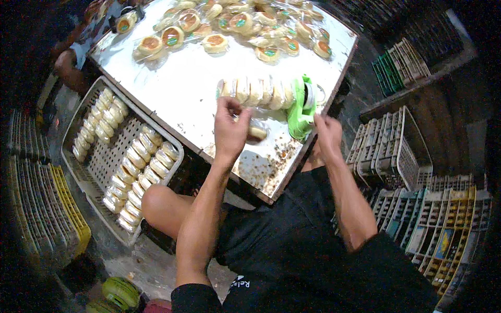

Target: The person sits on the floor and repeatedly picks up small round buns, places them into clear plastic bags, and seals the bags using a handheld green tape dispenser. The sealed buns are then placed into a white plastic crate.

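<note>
My left hand (232, 128) is closed in a pinch at the near side of a white table. Beside its palm is a round bun (257, 133) in clear plastic, slightly blurred, and the fingers appear to grip its wrapping. A green tape dispenser (300, 117) stands on the right, close to the table edge. Just past it, my right hand (327, 135) has its fingers curled together; whatever they hold, if anything, is hidden. Behind my left hand, a row of wrapped buns (258, 91) stands on edge, reaching to the dispenser.
Loose bagged buns (240, 23) cover the far part of the table (193, 78). A plastic crate (102, 161) with rows of wrapped buns sits at left. Stacked crates (386, 146) line the right side. Another person's arm (70, 68) shows at upper left.
</note>
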### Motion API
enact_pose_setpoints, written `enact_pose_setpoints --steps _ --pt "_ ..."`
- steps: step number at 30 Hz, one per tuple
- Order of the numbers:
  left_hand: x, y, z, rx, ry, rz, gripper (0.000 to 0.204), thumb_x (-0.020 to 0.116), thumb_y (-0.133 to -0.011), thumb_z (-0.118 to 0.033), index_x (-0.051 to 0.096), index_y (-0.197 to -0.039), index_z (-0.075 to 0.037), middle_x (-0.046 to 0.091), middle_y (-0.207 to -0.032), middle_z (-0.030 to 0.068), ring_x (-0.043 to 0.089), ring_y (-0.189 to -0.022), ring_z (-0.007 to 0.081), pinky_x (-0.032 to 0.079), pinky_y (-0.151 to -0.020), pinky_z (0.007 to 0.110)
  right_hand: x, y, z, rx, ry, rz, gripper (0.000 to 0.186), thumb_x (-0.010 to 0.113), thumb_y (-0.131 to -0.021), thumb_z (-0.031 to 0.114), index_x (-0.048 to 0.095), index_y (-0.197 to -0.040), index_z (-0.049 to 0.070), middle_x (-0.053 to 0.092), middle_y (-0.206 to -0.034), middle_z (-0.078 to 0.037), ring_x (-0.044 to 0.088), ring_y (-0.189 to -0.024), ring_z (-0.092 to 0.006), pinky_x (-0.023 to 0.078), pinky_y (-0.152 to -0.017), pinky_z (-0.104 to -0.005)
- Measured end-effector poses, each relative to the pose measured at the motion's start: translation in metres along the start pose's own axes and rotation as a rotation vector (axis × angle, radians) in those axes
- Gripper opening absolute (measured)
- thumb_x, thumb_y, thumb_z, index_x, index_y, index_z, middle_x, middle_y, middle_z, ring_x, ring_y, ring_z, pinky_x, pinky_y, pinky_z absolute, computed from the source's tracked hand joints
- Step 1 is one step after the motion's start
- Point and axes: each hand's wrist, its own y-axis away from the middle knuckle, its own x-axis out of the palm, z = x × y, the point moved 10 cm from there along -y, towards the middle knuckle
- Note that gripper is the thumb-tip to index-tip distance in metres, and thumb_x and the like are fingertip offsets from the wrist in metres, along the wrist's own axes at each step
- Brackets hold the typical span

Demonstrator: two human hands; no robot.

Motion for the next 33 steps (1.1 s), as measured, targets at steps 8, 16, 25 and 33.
enact_pose_setpoints --steps 8,16,25,33 --pt "0.025 0.007 0.026 -0.151 -0.472 0.538 0.024 0.064 -0.076 -0.014 0.049 -0.091 -0.001 0.058 -0.078 0.0152 0.058 -0.075 0.0301 0.047 -0.070 0.037 0.097 0.082 0.064 -0.143 -0.204 0.537 0.036 0.063 -0.089 0.035 0.067 -0.087 -0.002 0.059 -0.079 -0.008 0.056 -0.076 -0.0172 0.045 -0.068 -0.0293" --pt "0.033 0.025 0.027 -0.395 0.245 0.727 0.022 0.065 -0.080 -0.006 0.046 -0.091 -0.006 0.053 -0.079 0.0009 0.051 -0.073 0.0098 0.043 -0.063 0.025 0.115 0.115 0.137 -0.622 0.095 0.845 0.055 0.060 -0.084 0.054 0.061 -0.092 0.000 0.058 -0.088 -0.017 0.055 -0.087 -0.0303 0.044 -0.075 -0.0413" --pt "-0.007 -0.039 0.003 -0.389 0.686 0.098 0.045 0.066 -0.084 -0.007 0.047 -0.124 0.001 0.059 -0.113 0.0094 0.059 -0.102 0.0167 0.047 -0.093 0.032 0.103 0.056 0.197 -0.487 -0.665 0.602 0.037 0.057 -0.088 0.011 0.043 -0.120 0.001 0.056 -0.112 -0.016 0.058 -0.101 -0.0245 0.047 -0.089 -0.0362" --pt "-0.042 -0.079 0.067 -0.406 -0.116 0.019 0.061 0.072 -0.083 -0.031 0.048 -0.123 0.008 0.056 -0.118 0.0210 0.053 -0.113 0.0254 0.043 -0.095 0.037 0.170 -0.086 0.252 -0.724 -0.209 0.478 0.034 0.059 -0.086 0.015 0.051 -0.114 -0.002 0.061 -0.111 -0.020 0.060 -0.103 -0.0313 0.048 -0.087 -0.0403"
